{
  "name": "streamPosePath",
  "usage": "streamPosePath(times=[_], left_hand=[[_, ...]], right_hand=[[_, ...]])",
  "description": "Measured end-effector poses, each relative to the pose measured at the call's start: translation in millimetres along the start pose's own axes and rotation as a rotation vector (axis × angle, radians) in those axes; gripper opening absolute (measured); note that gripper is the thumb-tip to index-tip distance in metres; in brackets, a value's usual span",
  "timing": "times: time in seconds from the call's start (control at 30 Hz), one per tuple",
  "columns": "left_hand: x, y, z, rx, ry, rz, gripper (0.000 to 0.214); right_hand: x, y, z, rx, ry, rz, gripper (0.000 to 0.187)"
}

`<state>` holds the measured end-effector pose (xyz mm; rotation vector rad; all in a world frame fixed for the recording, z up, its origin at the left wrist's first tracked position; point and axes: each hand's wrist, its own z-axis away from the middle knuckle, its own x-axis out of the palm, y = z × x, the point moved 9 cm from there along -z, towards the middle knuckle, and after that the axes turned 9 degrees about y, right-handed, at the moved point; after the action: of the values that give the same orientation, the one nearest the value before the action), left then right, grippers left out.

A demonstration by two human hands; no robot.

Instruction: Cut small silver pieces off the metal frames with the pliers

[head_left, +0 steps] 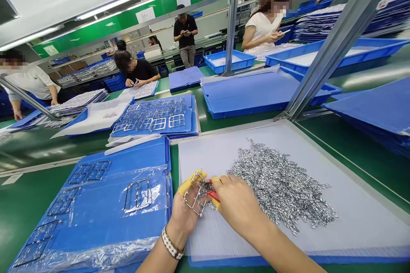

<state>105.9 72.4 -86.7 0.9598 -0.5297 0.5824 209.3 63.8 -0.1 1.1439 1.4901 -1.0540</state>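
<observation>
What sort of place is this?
Most likely a factory workshop handling small parts: a big heap of shiny pieces lies on a white sheet, blue trays stand on long green benches, and several people are at or near them.

Can't see much of that red-handled tool (214,196), fingers (226,181) of the right hand (240,204) hide most. Silvery bits (278,183) are too tiny to make out; blue stack (381,108) cuts off, far right.

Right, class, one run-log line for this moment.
left hand: metal frame; right hand: red-handled tool at frame; metal pieces: heaped on white sheet
</observation>
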Motion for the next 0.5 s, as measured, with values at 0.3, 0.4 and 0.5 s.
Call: streamPosePath(times=[0.3,0.4,0.5], left_hand=[[13.3,2.2,4.1,-0.124,-0.083,0.165,0.038],[13.9,1.8,4.7,-0.113,-0.095,0.144,0.039],[13.1,2.2,4.5,-0.093,-0.089,0.115,0.038]], right_hand=[[6.5,10.4,16.5,0.038,0.024,0.011,0.016],[5.9,8.6,13.7,0.031,0.021,0.007,0.017],[6.4,5.7,11.5,0.019,0.003,0.001,0.018]])
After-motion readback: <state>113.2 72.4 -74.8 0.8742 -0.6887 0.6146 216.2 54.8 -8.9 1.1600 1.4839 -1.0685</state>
